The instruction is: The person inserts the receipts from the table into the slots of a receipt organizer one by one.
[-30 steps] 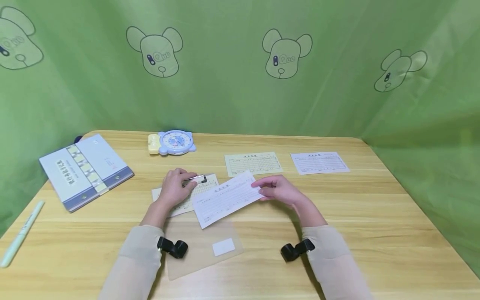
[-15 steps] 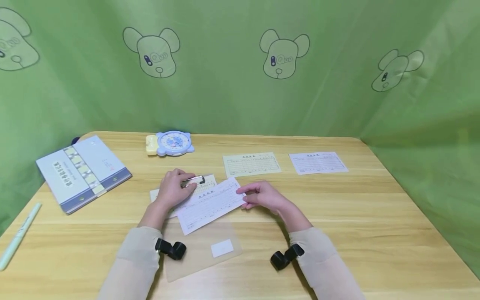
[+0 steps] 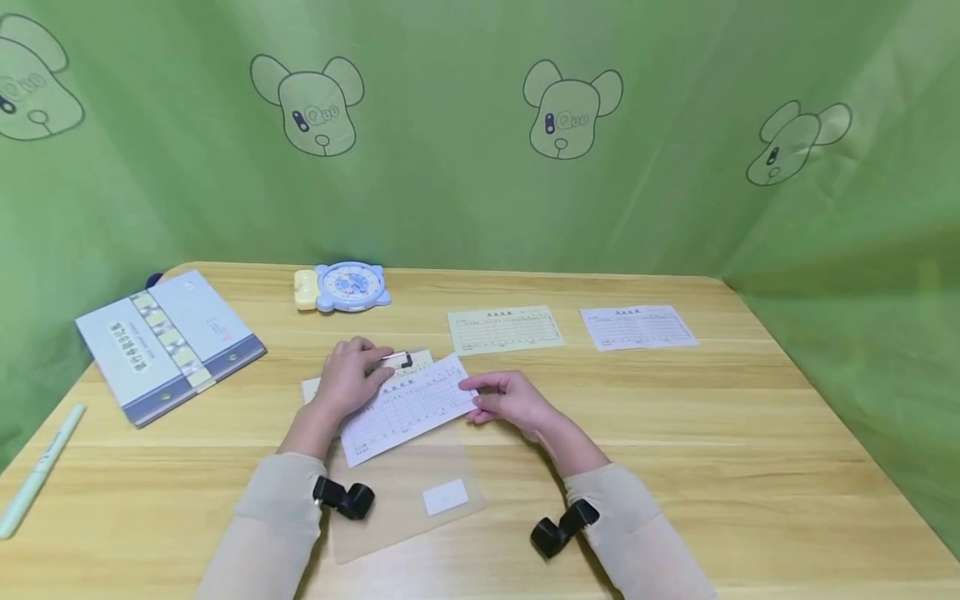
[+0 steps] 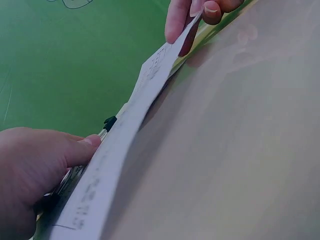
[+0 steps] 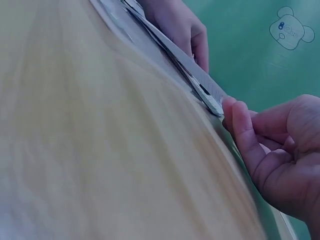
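A translucent clipboard (image 3: 397, 521) with a white label lies on the table in front of the person. The left hand (image 3: 351, 377) grips its metal clip (image 3: 406, 361) at the top, thumb and fingers on the clip. Beneath the clip shows a strip of a pale yellow printed form (image 3: 422, 358). By its right end, the right hand (image 3: 517, 404) pinches a white printed form (image 3: 405, 410), slanted over the clipboard's upper part, its left end near the left hand. In the left wrist view this form (image 4: 127, 130) stands tilted, edge-on above the board.
Another pale yellow form (image 3: 506, 330) and a white form (image 3: 639, 327) lie toward the back. A blue clock-shaped toy (image 3: 351, 287) stands near the back edge. At left are a blue-white ledger book (image 3: 171, 346) and a mint-green marker (image 3: 41, 473). A green curtain (image 3: 450, 183) hangs behind.
The right hand has carried the white form left and slightly down, over the yellow form on the clipboard. The left hand has stayed at the clip.
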`<state>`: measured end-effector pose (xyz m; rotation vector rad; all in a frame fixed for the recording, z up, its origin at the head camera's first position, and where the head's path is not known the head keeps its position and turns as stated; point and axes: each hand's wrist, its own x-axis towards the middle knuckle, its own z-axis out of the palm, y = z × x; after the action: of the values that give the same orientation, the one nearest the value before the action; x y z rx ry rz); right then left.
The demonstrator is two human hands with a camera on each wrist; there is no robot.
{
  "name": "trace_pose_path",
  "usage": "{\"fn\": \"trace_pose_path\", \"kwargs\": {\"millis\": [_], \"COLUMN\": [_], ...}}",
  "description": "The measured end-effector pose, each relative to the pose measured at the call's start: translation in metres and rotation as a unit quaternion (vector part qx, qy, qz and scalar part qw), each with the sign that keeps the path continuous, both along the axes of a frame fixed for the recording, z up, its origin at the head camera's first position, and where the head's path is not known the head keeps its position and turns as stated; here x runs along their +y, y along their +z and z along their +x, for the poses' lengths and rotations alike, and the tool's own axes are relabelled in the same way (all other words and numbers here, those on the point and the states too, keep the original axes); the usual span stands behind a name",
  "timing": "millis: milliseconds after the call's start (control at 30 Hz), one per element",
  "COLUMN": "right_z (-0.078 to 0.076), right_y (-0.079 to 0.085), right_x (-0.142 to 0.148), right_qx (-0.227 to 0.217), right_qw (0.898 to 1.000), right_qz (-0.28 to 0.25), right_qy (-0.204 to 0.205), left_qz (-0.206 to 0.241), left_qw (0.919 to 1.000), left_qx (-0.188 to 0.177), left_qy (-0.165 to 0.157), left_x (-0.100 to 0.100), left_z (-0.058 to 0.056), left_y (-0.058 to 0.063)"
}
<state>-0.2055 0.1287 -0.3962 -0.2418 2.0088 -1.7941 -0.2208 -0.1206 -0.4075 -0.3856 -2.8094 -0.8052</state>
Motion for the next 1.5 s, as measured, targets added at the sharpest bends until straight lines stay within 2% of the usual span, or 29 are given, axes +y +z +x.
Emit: {"fn": "trace_pose_path", "kwargs": {"millis": [200, 467, 900, 1133, 1500], "right_z": [0.001, 0.001, 0.004, 0.004, -0.001], "right_y": [0.0, 0.001, 0.002, 0.002, 0.005], "right_x": [0.0, -0.004, -0.019, -0.031, -0.041], "right_qx": [0.0, -0.005, -0.023, -0.043, -0.066], "right_qw": [1.0, 1.0, 0.999, 0.998, 0.997], "right_qz": [0.007, -0.002, -0.011, -0.022, -0.006], "right_qy": [-0.004, -0.01, -0.025, -0.033, -0.045], "left_qz": [-0.044, -0.065, -0.069, -0.064, -0.058], "left_qw": [0.9984, 0.9966, 0.9945, 0.9947, 0.9951], "left_qx": [0.025, 0.039, 0.067, 0.069, 0.069], "left_qy": [-0.026, -0.032, -0.04, -0.041, -0.041], "left_x": [0.0, 0.0, 0.0, 0.0, 0.0], "left_z": [-0.001, -0.002, -0.002, -0.002, -0.003], "left_y": [0.0, 0.0, -0.001, -0.001, -0.002]}}
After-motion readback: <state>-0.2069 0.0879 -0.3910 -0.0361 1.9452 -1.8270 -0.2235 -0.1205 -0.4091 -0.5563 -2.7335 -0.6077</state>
